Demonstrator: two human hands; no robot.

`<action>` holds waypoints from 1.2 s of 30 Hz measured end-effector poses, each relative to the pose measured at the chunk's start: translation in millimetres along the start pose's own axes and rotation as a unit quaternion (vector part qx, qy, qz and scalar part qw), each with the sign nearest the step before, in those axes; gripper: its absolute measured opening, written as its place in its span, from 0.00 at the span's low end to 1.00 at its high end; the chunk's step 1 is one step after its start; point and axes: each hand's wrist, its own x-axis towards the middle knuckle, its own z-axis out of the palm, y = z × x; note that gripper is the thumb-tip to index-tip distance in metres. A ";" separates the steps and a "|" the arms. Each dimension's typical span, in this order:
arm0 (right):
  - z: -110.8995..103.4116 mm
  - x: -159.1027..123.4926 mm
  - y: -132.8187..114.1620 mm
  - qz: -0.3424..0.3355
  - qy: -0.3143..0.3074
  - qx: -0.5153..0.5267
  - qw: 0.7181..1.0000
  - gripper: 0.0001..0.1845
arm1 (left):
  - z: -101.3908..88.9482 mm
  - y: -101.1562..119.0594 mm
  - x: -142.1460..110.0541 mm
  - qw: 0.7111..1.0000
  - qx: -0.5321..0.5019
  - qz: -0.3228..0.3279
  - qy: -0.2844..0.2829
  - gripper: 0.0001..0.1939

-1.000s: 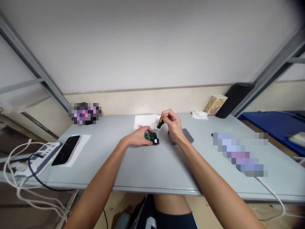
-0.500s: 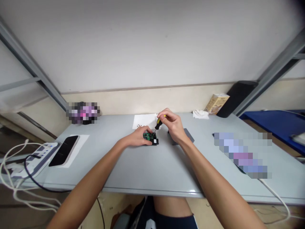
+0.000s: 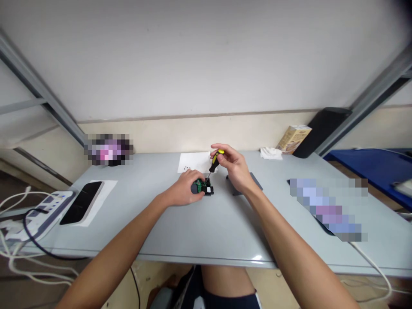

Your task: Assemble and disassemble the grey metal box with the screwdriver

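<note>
At the middle of the table (image 3: 193, 234), your left grip (image 3: 184, 189) is holding the circuit board (image 3: 199, 186), apparently bracing it against the screwdriver (image 3: 213, 164) your right grip (image 3: 236, 168) is pinching and slanting tip-down toward it.

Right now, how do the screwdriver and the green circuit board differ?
The screwdriver is black and yellow; the circuit board is mostly green. The screwdriver slants upward in the right hand, while the circuit board sits lower, gripped by the left hand. Each is held in one hand.
</note>
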 end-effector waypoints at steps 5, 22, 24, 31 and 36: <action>0.7 -0.2 0.1 -0.017 0.011 0.009 1.000 0.14 | -3.1 1.0 -0.2 0.999 0.015 0.029 -0.009 0.11; -6.4 1.6 -1.5 -0.001 0.023 -0.025 0.999 0.15 | -5.0 -1.0 0.6 0.998 0.018 0.056 -0.009 0.05; -6.0 1.9 -1.6 0.015 0.003 0.012 1.000 0.16 | -5.6 -0.7 0.7 0.999 0.015 0.049 -0.012 0.05; -5.2 2.0 0.9 -0.004 0.024 -0.025 0.999 0.14 | -6.3 -0.9 1.0 0.999 0.008 0.044 -0.004 0.04; -5.8 2.3 0.1 0.008 -0.016 0.031 0.999 0.15 | -6.3 -2.0 0.9 0.998 0.015 0.057 0.000 0.05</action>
